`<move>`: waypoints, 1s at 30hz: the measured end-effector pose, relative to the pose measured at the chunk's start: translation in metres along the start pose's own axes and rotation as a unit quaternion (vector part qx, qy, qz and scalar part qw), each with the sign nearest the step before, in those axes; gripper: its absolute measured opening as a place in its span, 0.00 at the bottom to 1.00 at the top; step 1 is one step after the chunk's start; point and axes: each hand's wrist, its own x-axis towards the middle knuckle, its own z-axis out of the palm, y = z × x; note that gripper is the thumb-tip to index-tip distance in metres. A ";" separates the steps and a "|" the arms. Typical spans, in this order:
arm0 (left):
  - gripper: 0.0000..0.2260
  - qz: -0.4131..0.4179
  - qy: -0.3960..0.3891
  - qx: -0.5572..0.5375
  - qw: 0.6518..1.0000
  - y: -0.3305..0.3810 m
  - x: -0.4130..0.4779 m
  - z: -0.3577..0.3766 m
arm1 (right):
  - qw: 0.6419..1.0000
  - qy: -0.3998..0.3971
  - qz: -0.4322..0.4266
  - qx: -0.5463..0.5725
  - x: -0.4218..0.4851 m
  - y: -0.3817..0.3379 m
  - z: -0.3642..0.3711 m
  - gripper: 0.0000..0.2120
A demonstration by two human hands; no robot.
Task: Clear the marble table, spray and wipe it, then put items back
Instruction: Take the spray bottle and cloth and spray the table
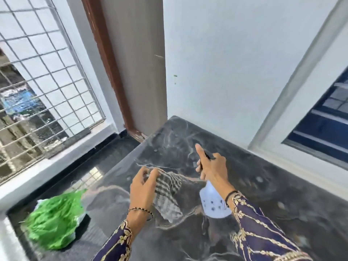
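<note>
Far left, at nine o'clock, a wire grille (43, 76) over an opening, blurred shapes behind it. Below, at seven o'clock, a green bag (54, 215) lying on the dark floor just off the table's left edge; contents impossible to tell, blurred. Filling the lower centre and right, the dark veined marble table (263, 185), tucked into the corner under a pale wall (226, 63), bare apart from what the hands carry. Just left of centre, the left hand (142, 187), fingers (150, 173) curled narrow and pinched around the top of a checked cloth (167, 194); cloth hanging down from the grip toward six o'clock, lower end near the marble, contact there unclear. Beaded bracelet on that wrist, embroidered navy sleeve (118, 243) below. Right of the cloth, the right hand (212, 168) wrapped around the neck of a white spray bottle (213, 202), index finger stretched straight toward twelve o'clock above the dark trigger, remaining fingers closed on the neck. Bottle held above the marble, base toward five o'clock; liquid level not visible through the opaque body. Black band on that wrist. At three o'clock, a window (323, 117) with dark blue panes in a pale frame.
</note>
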 end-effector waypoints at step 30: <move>0.09 0.002 0.169 -0.002 0.986 -0.052 0.007 -0.233 | 0.973 -0.116 0.001 -0.201 -0.165 0.010 0.158 0.39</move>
